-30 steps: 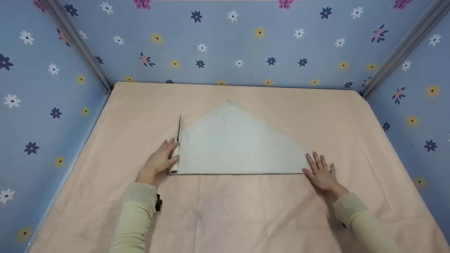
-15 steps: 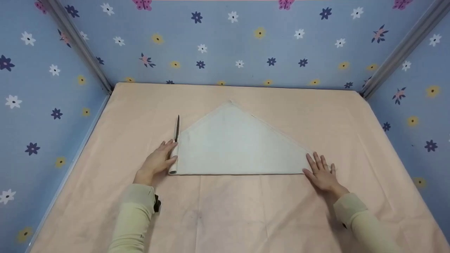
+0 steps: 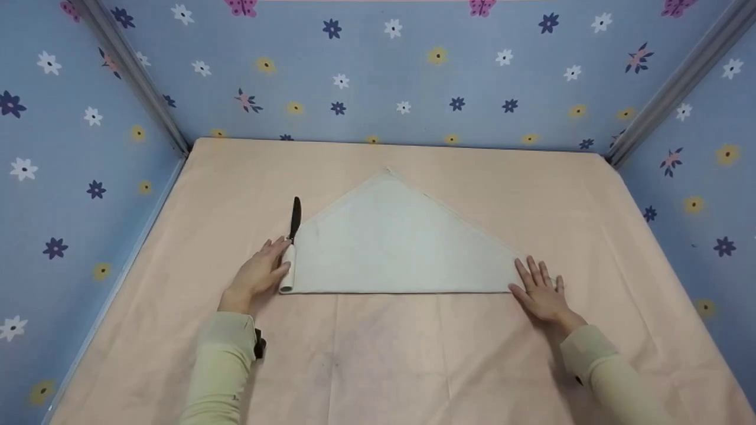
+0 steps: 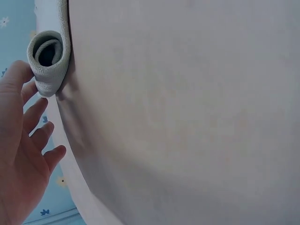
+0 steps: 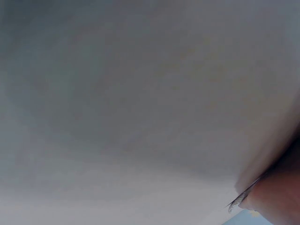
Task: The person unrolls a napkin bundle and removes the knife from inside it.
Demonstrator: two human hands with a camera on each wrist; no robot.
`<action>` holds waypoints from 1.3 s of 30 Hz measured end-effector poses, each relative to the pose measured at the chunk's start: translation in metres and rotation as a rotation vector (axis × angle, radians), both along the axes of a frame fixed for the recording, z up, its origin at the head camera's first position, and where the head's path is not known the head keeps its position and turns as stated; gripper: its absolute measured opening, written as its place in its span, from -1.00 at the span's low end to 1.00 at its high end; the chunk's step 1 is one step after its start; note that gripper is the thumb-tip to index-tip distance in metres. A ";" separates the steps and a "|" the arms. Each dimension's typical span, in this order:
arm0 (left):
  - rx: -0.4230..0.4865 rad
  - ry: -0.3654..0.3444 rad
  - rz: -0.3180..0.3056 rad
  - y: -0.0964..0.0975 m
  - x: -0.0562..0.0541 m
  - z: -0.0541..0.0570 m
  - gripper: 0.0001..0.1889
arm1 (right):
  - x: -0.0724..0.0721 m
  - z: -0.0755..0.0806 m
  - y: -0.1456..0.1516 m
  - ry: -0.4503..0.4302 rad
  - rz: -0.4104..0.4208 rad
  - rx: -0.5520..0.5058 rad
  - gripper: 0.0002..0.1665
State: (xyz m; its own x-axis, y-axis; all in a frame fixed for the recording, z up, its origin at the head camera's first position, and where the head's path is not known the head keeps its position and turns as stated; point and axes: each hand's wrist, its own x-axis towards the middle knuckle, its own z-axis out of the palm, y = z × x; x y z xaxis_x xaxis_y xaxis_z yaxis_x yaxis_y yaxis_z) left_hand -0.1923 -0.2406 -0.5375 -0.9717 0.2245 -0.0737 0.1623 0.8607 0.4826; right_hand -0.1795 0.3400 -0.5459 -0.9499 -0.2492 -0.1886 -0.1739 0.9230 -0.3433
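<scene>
A pale, folded cloth napkin (image 3: 384, 248) lies on the table with its point toward the back. Its left side is wound into a narrow roll (image 3: 288, 268), and the dark blade of a knife (image 3: 296, 218) sticks out of the far end. My left hand (image 3: 254, 273) holds this roll, thumb on its near part and fingers toward the far end. In the left wrist view, the open end of the roll (image 4: 47, 58) shows layers inside, with the other fingers clear of it. My right hand (image 3: 542, 295) rests flat on the napkin's right corner, fingers spread.
A peach cloth (image 3: 390, 348) covers the table. Blue flowered panels (image 3: 378, 71) stand along the back and both sides, with grey metal posts (image 3: 142, 77) at the corners. The right wrist view is mostly dim, blurred cloth.
My left hand and the roll have shifted slightly left, uncovering a bit more flat napkin. The blade has turned from edge-on to showing its broad side. My right hand has stayed put.
</scene>
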 end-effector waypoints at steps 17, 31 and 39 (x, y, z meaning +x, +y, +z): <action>0.015 0.027 0.035 0.003 0.005 -0.001 -0.46 | -0.001 0.000 0.000 0.002 -0.002 -0.001 -0.21; 0.023 0.065 0.076 0.017 0.004 -0.005 -0.43 | -0.001 -0.001 -0.001 0.003 -0.010 0.014 -0.21; 0.019 0.080 0.069 0.025 0.002 -0.008 -0.43 | -0.002 -0.001 0.000 -0.004 -0.011 0.013 -0.20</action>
State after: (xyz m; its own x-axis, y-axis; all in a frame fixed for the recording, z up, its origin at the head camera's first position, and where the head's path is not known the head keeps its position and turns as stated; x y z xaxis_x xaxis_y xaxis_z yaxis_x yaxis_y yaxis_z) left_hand -0.1903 -0.2160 -0.5452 -0.9874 0.1578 0.0089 0.1421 0.8617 0.4871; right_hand -0.1812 0.3399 -0.5471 -0.9516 -0.2366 -0.1960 -0.1626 0.9292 -0.3320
